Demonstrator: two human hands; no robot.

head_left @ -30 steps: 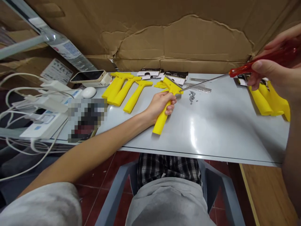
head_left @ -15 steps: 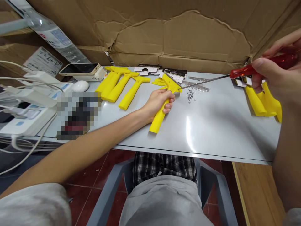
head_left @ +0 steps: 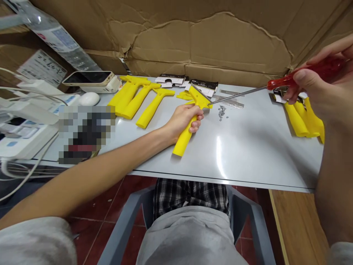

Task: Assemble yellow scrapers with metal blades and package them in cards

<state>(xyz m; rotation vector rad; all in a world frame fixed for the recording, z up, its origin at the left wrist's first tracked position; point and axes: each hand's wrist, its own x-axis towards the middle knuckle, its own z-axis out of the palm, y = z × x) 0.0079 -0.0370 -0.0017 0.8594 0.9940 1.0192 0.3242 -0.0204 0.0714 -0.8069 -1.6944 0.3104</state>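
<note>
My left hand (head_left: pixel 185 123) is wrapped around the handle of a yellow scraper (head_left: pixel 182 143), its head tilted up and away with a thin metal edge along it. In my right hand (head_left: pixel 320 82) is a screwdriver (head_left: pixel 279 82) with a clear red handle and a long metal shaft. Its tip meets the right corner of the scraper's head; any screw there is too small to make out. Just right of the head lie a pile of small screws (head_left: pixel 222 112) and several flat metal strips (head_left: pixel 230 102).
Several yellow scraper handles (head_left: pixel 150 110) lie to the left, more yellow handles (head_left: pixel 296 119) to the right. Black-and-white packets (head_left: pixel 204 87) lie behind. A phone (head_left: pixel 88 78), a white mouse (head_left: pixel 89 99), power strips with cables (head_left: pixel 24 136) and a bottle (head_left: pixel 60 38) crowd the left. Cardboard (head_left: pixel 206 44) backs the table.
The view has shifted slightly, moving everything a little left in the picture. Both hands keep their grips, and the screwdriver tip stays at the scraper's head.
</note>
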